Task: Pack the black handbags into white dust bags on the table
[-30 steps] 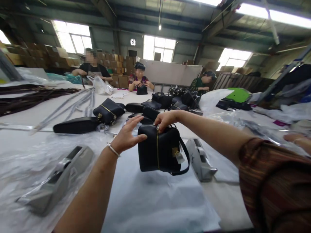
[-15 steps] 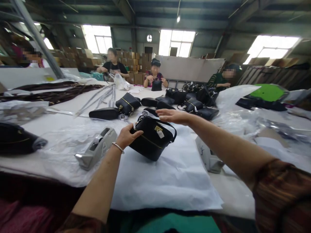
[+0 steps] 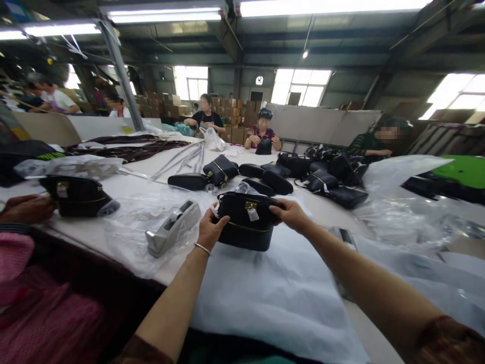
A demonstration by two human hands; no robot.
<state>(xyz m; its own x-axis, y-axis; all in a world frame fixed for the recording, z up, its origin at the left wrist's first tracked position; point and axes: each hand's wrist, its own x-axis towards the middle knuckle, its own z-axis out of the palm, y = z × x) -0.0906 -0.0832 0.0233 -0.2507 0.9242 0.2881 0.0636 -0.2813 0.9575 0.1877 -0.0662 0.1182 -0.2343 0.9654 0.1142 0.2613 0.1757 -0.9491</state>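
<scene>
A black handbag (image 3: 246, 235) with a gold zip line, a gold clasp and a small white tag is held upright between my hands. My left hand (image 3: 212, 227) grips its left side, thumb on the front. On the opposite upper corner, my right hand (image 3: 293, 213) pinches the bag's edge. White sheets (image 3: 273, 293) lie beneath it on the table. Left of my left wrist stands a grey tape dispenser (image 3: 172, 230). The bag's strap is not visible from here.
Several black bags (image 3: 222, 169) lie further back. A co-worker's hand (image 3: 28, 208) at the left holds another black bag (image 3: 78, 194). Clear plastic (image 3: 401, 202) is heaped at the right, partly near a second dispenser (image 3: 343, 236). More people sit across the table.
My right hand has come down from above the handbag and taken its right corner. The bag has turned to face me squarely. The view has swung left, showing the co-worker's hand.
</scene>
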